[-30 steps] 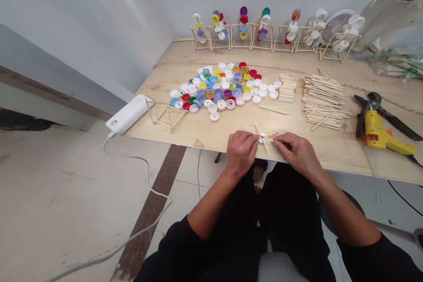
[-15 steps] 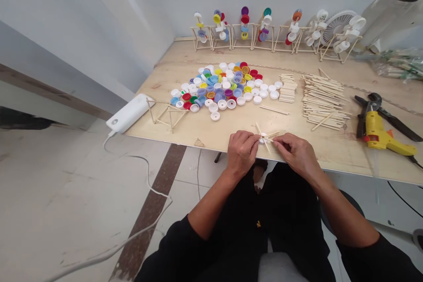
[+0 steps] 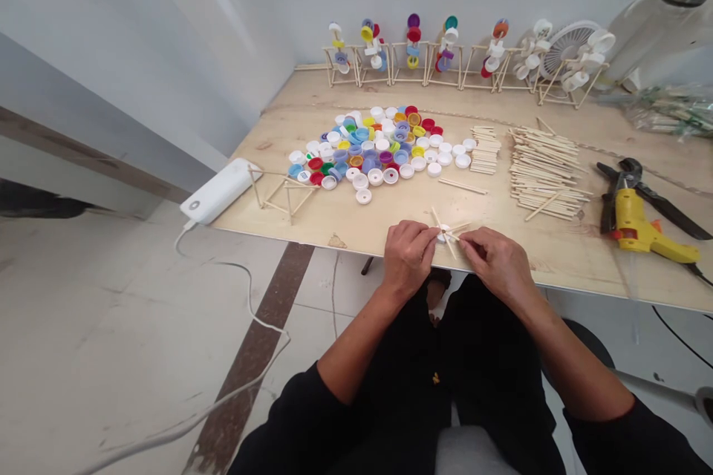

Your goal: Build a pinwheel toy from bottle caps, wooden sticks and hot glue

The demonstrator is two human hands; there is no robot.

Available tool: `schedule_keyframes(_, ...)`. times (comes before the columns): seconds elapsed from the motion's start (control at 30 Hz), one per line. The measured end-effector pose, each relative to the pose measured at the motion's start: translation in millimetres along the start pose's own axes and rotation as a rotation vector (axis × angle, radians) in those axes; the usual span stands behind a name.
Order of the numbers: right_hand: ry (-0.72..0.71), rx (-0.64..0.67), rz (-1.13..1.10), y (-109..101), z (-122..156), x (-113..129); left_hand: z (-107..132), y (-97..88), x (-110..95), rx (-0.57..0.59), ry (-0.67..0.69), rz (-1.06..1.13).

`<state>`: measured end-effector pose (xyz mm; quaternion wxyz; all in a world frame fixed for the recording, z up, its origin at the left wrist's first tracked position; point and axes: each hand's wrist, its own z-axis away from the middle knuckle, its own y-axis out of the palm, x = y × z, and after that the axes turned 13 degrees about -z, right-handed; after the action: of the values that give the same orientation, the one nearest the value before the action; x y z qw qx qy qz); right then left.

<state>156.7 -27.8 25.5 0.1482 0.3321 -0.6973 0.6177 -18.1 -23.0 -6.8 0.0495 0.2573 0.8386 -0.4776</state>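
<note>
Close to the table's front edge lies a white bottle cap (image 3: 444,238) with several thin wooden sticks (image 3: 436,218) fanning out from it like spokes. My left hand (image 3: 411,252) pinches the spoke assembly from the left, fingers closed near its centre. From the right, my right hand (image 3: 495,256) pinches the end of one wooden stick between thumb and forefinger. A loose pair of sticks (image 3: 463,185) rests just beyond the hands. The fingers partly cover the cap and some spokes.
Colourful bottle caps (image 3: 368,152) are heaped mid-table. Right of them lie a short stick stack (image 3: 484,149) and a bigger stick pile (image 3: 546,172), then a yellow glue gun (image 3: 640,226) and black-handled pliers (image 3: 662,200). Finished wheel models (image 3: 413,52) line the wall. A stick frame (image 3: 284,197) and white power bank (image 3: 220,191) sit left.
My right hand has shifted very slightly left, toward the cap. My left hand keeps its hold, and the spokes look almost unchanged.
</note>
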Motion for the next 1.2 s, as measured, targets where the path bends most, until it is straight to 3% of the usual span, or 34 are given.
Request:
schedule_keyframes(0.97, -0.038, -0.027, 0.064, 4.1, 3.1, 0.3, 1.7, 1.1, 1.1, 0.019, 0.005, -0.005)
schedule_keyframes(1.2, -0.036, -0.03, 0.043, 4.4, 3.2, -0.3, 4.2, -0.1, 3.1, 0.083, 0.11, -0.062)
